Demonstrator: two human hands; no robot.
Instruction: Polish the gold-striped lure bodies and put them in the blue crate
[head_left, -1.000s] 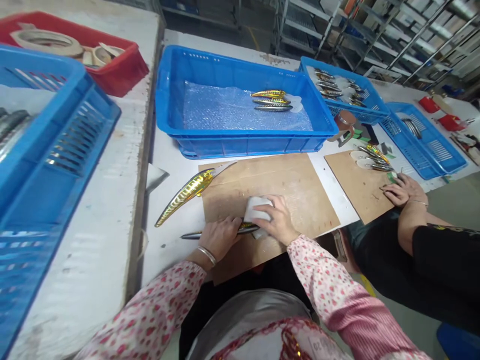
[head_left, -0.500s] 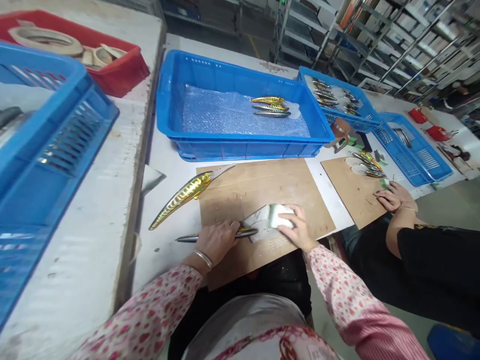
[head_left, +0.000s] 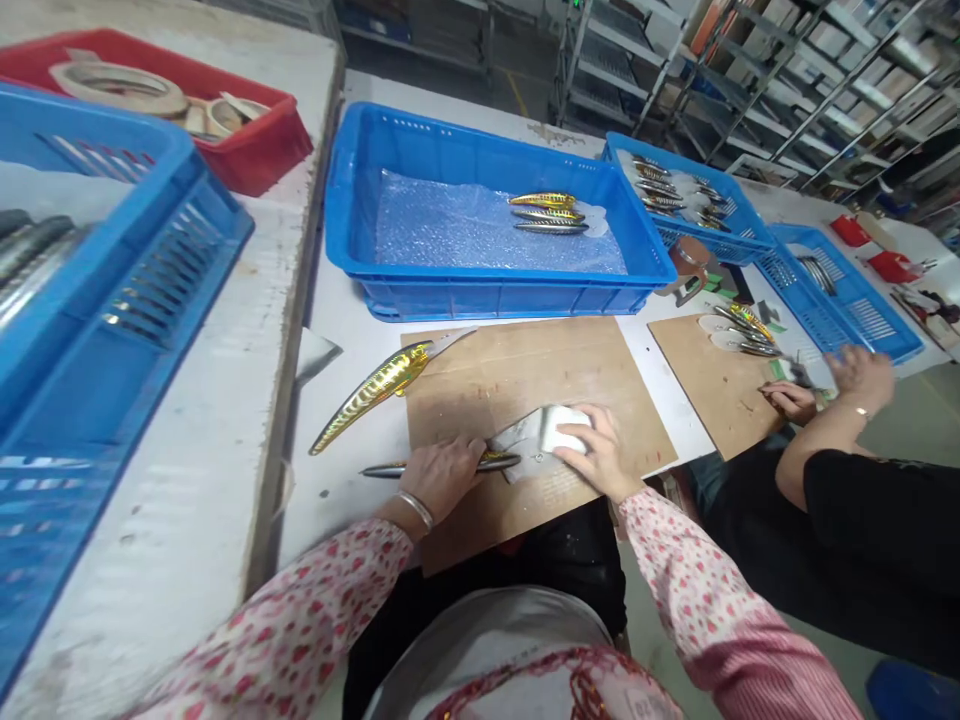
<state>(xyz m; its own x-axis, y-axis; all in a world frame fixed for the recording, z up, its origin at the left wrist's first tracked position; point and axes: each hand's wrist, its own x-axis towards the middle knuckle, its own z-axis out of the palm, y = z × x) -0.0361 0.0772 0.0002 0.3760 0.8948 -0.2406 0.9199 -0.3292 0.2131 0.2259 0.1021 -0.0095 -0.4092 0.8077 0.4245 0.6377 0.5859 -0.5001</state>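
Observation:
My left hand (head_left: pixel 441 478) grips a slim silver and gold fishing lure (head_left: pixel 397 468), which lies across a brown board (head_left: pixel 600 395) and the table's edge area. My right hand (head_left: pixel 598 455) presses a folded white cloth (head_left: pixel 534 437) against the lure's far end, which the cloth hides. Just beyond my left hand, a larger gold-striped lure (head_left: pixel 379 388) with a clear lip rests partly on the board, touching neither hand.
A blue crate (head_left: pixel 495 300) lined with bubble wrap holds several lures. To my right, a co-worker's hand (head_left: pixel 862 378) is raised beside a second board (head_left: pixel 712 395). A blue basket (head_left: pixel 112 240) and a red tray (head_left: pixel 247 160) stand to the left.
My right hand and the cloth have slid to the right along the lure. The co-worker's hand has come into view, raised at the right.

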